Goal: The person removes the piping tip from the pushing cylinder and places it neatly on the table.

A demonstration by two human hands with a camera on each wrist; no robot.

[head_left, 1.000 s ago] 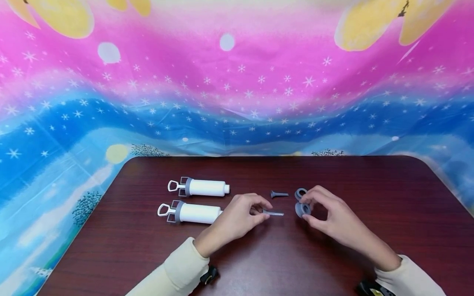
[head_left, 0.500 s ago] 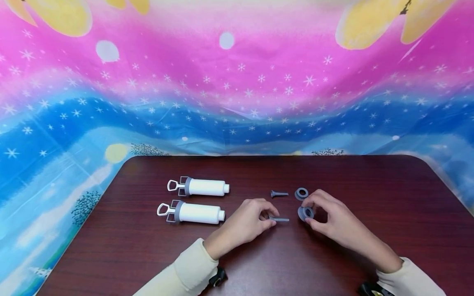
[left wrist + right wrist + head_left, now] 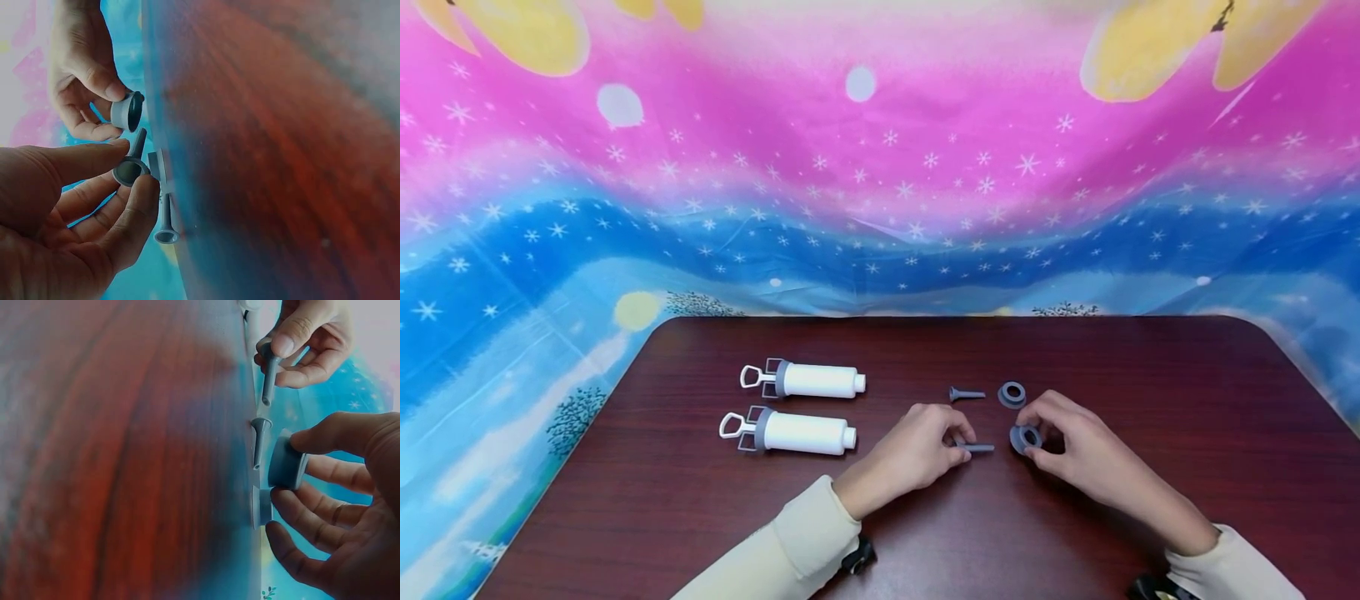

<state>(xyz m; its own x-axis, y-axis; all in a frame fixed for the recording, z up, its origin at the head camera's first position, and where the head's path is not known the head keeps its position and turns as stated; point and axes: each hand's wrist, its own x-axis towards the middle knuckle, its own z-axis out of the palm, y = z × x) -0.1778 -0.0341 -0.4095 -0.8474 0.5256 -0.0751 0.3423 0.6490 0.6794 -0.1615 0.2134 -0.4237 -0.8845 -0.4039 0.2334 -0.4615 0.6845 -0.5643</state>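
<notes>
My left hand (image 3: pixel 910 450) pinches a grey funnel-shaped nozzle (image 3: pixel 981 448) by its flared end, between thumb and fingers. The nozzle's narrow tube (image 3: pixel 138 142) points right, toward the other hand. In my right hand (image 3: pixel 1078 442) a grey collar ring (image 3: pixel 1018 442) is held by its edge, tilted, with its opening visible in the head view. A small gap separates nozzle and ring. Behind them on the table lie a second grey nozzle (image 3: pixel 967 394) and a second grey ring (image 3: pixel 1009 403), which neither hand touches.
Left of the hands, two white cylinders (image 3: pixel 820 380) with grey end collars and white looped handles lie side by side on the dark wooden table (image 3: pixel 625 500). A colourful printed cloth (image 3: pixel 880 208) hangs behind the table's far edge.
My left hand has moved right and nearer the viewer with the nozzle, uncovering the nearer cylinder's tip. My right hand has shifted its ring slightly right and nearer, away from the second ring.
</notes>
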